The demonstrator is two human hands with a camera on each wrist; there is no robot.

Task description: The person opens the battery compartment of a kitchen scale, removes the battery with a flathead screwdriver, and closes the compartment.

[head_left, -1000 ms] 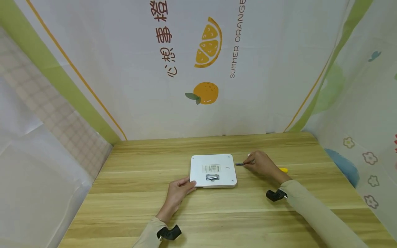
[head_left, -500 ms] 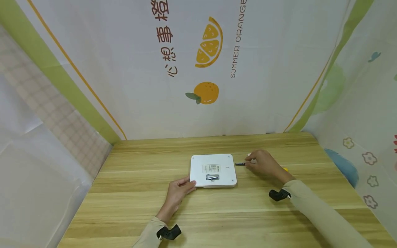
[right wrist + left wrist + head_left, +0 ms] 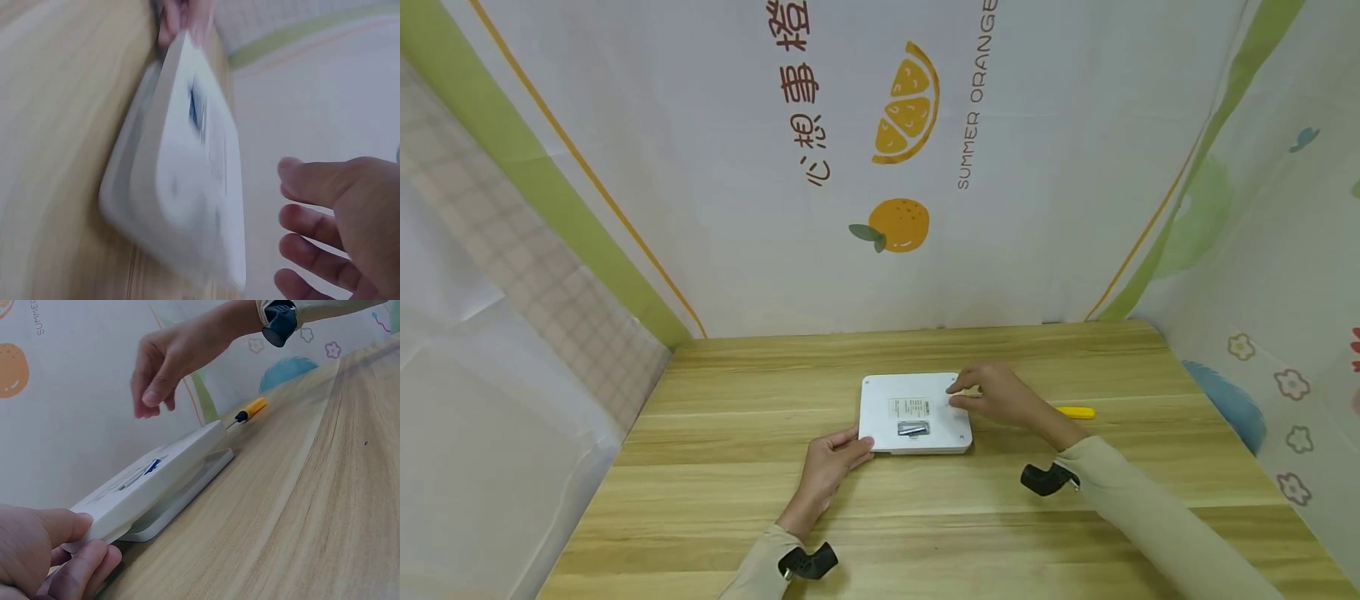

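A white electronic scale (image 3: 880, 408) lies upside down on the wooden table, its printed label and a small open compartment (image 3: 913, 428) facing up. Inside the compartment something silvery and dark blue shows, too small to tell apart. My left hand (image 3: 831, 467) pinches the scale's near left corner, thumb on top and fingers beneath, as the left wrist view confirms. Over the scale's right side hovers my right hand (image 3: 1000, 396). In the right wrist view its fingers (image 3: 306, 223) are apart, loosely bent and holding nothing, clear of the white surface.
A yellow-handled screwdriver (image 3: 1075, 412) lies to the right of the scale, partly behind the right forearm; its shaft points towards the scale in the left wrist view. A printed cloth (image 3: 1037, 208) hangs behind the table's far edge.
My right hand has moved left from the small dark rod beside the scale to above the scale's right side. The rod is now out of sight. My left hand has kept its grip.
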